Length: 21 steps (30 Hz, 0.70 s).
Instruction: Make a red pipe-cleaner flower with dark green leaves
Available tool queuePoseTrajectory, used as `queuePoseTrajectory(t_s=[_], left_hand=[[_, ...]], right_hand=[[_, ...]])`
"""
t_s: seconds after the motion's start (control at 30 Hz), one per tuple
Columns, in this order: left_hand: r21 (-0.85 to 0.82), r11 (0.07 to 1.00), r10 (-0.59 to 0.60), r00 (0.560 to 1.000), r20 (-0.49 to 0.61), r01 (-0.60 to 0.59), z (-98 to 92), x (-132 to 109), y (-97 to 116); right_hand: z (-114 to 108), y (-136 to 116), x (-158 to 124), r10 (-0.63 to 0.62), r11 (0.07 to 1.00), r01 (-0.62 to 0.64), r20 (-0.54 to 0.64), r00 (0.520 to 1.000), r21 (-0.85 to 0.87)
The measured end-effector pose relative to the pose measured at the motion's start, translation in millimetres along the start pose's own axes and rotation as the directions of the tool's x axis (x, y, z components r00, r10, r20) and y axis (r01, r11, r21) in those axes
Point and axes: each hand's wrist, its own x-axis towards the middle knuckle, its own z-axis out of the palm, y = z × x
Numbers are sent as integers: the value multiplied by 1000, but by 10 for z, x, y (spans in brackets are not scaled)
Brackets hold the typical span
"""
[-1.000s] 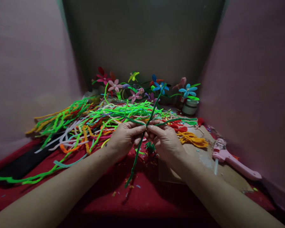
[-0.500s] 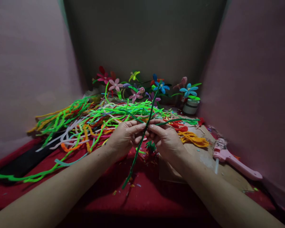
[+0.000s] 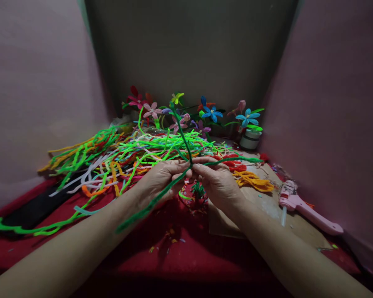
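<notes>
Dark green pipe cleaners (image 3: 152, 201) cross between my hands above the red cloth. My left hand (image 3: 169, 174) pinches them near the crossing, thumb uppermost. On the other side of the crossing, my right hand (image 3: 213, 177) is closed on them too, its fingertips close to the left ones. One end rises toward the back, one reaches right over my right hand, and one slants down to the left over my left wrist. Behind the hands lies a heap of loose pipe cleaners (image 3: 161, 145), mostly bright green.
Pipe-cleaner flowers (image 3: 211, 114) stand along the back beside a small jar (image 3: 250, 138). At right, a pink glue gun (image 3: 311, 213) and a yellow-orange bundle (image 3: 253, 181) lie on cardboard (image 3: 301, 231). A black strip (image 3: 40, 207) lies left on the red cloth (image 3: 186, 265).
The upright pipe cleaner has turned: its top end swung left, and its lower end swung up and left over my left wrist. Both hands stay close together in nearly the same place.
</notes>
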Motion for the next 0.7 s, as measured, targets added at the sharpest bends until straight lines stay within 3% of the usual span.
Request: queuePoseTrajectory(t_s=[0.17,0.47,0.7], left_hand=[[17,990,-141,990,11,140,75,-76,85],[58,971,-228,971,-74,232,118,-109,115],[12,988,-156,988,-20,156,116,-92,46]], right_hand=[[54,-23,6,40,994,-36,-40,998,106],[35,7,27,108,963,-101,-16,994,249],[60,5,60,202,918,-160,-80,976,363]])
